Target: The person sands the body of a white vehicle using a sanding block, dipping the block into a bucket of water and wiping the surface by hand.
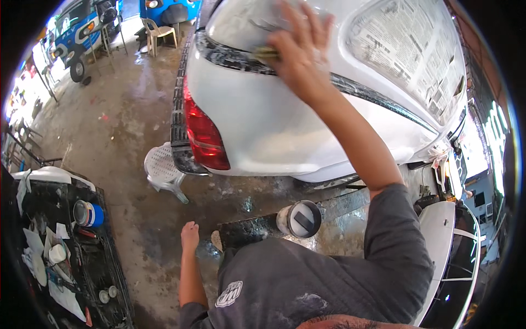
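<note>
My right hand (304,57) reaches up to a white car (263,120) and has a small yellowish-green pad (267,53) under its thumb side. Its other fingers are spread and a little blurred over the lower edge of a whitish, smeared window (235,27). The pad touches the black trim strip (230,57), which is streaked with white residue. Below the trim sits a red tail light (204,131). My left hand (190,237) hangs low at my side, away from the car, fingers curled in with nothing visible in them.
A bucket (282,219) of whitish liquid with a dark block stands by my body on a dark bench (241,230). A white plastic stool (163,164) is beside the bumper. At left, a cluttered black tray (109,257) carries a blue can (94,215). Newspaper (408,44) covers another window.
</note>
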Motion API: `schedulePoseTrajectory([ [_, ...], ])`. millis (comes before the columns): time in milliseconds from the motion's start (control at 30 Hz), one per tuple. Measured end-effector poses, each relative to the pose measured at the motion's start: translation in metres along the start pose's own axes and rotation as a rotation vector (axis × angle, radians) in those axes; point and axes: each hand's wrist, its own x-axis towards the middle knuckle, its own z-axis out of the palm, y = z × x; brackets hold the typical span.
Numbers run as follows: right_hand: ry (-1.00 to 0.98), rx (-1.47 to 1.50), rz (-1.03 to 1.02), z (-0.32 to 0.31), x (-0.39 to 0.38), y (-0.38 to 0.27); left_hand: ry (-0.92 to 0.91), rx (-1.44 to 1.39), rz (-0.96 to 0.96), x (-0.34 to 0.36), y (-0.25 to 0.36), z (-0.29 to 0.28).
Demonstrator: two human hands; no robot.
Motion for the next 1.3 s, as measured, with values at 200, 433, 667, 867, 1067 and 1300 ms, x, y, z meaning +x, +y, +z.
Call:
schedulePoseTrajectory([
  [200,0.125,0.119,0.064,0.009,0.041,-0.033,-0.003,-0.011,-0.114,-0.009,-0.037,-0.020],
  [433,-0.010,0.033,0.216,-0.005,0.029,-0.029,0.005,-0.004,-0.051,0.002,-0.020,-0.035],
  [667,0.222,-0.099,0.132,0.011,0.066,-0.064,-0.020,-0.041,-0.035,0.008,-0.012,-0.036],
  [867,0.177,-0.085,0.187,-0.047,-0.009,-0.038,-0.025,-0.082,-0.043,-0.003,0.037,-0.051],
  [1067,0.060,0.250,0.282,-0.074,-0.018,-0.032,0.300,-0.138,0.788,0.046,0.278,-0.107],
  [1300,0.009,-0.061,-0.228,-0.068,-0.021,-0.001,0.582,0.052,1.080,0.093,0.509,-0.170],
])
